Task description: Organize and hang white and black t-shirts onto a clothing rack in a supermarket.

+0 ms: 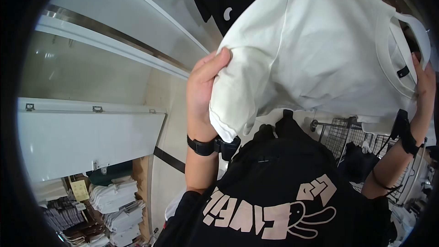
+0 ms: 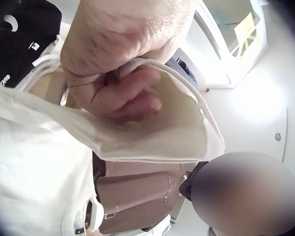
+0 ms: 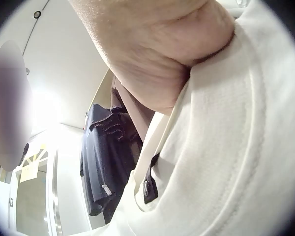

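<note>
A white T-shirt (image 1: 320,41) is held up sideways on a white hanger (image 1: 420,34). The left hand (image 1: 203,84) pinches the sleeve at its outer edge; in the left wrist view the fingers (image 2: 132,101) curl inside the sleeve opening (image 2: 157,142). At the neckline, the right hand (image 1: 426,82) grips the collar and hanger, its fingertips partly hidden. The right wrist view shows the right hand (image 3: 157,54) against the white collar (image 3: 211,132), with a dark neck label (image 3: 151,182) beside it.
A black T-shirt (image 1: 224,2) hangs behind the white one. Folded clothes (image 1: 114,196) are stacked in a cabinet at the lower left, below a white panel (image 1: 87,139). A wire cart (image 1: 340,132) stands beyond the person's body. Dark garments (image 3: 108,157) hang near the right hand.
</note>
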The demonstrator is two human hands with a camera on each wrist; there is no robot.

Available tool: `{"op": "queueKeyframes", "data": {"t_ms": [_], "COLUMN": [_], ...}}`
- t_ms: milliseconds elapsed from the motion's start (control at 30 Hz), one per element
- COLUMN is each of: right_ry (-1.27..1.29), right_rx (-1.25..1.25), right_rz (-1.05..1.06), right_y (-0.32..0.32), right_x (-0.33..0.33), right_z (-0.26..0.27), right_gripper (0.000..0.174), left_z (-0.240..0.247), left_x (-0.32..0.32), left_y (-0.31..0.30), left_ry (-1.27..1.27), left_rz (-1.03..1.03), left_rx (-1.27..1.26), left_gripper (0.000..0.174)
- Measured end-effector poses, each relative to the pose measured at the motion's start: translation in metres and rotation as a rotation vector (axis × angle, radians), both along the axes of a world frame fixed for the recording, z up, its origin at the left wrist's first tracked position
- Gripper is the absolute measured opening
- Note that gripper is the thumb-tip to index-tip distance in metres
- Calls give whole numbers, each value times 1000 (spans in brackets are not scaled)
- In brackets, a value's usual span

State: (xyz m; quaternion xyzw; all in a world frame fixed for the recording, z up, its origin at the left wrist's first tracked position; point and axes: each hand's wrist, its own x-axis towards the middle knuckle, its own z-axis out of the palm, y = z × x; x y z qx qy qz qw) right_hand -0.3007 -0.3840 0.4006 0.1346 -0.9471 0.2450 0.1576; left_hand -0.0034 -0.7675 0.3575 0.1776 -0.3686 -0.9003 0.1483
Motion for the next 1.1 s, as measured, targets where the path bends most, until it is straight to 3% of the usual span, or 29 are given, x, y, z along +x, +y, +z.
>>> {"op": "queueKeyframes", "data": {"t_ms": [333, 433, 467, 567, 633, 733, 767, 900, 933, 967, 1033, 1100], "right_ry": [-151, -198, -209, -220, -144, 56, -63, -163, -76, 27, -70, -50], "right_rx": [-226, -277, -291, -338, -309, -31, -684, -771, -744, -711, -755, -705], "right_rz": [98, 122, 126, 144, 267, 764, 689, 612, 773, 756, 534, 452], "right_y": [17, 20, 21, 19, 18, 38, -34, -46, -39, -40, -58, -59], "right_x": [45, 50, 51, 49, 44, 27, 84, 59, 35, 26, 38, 23], "right_z": [-9, -9, -6, 17, 33, 61, 69, 89, 83, 80, 87, 88], "right_gripper": [42, 41, 41, 41, 36, 40, 28, 21, 21, 22, 21, 22], "left_z": [4, -23, -48, -59, -21, 3, -17, -112, -130, -142, -157, -166], "left_x": [22, 31, 30, 43, 62, 55, 44, 0, -4, -9, -24, -33], "left_y": [21, 9, -9, -53, -90, -113, -95, -8, 16, 36, 73, 96], "left_ry": [-4, 142, 364, 548, 604, 475, 380, 33, 3, -7, 47, 76], "left_rz": [119, 100, -89, -31, 137, 257, 246, -117, -246, -362, -534, -640], "left_rx": [48, 236, 349, 277, 90, -202, -295, -438, -440, -437, -393, -338], "left_gripper": [36, 37, 36, 35, 35, 34, 34, 34, 34, 34, 34, 35]}}
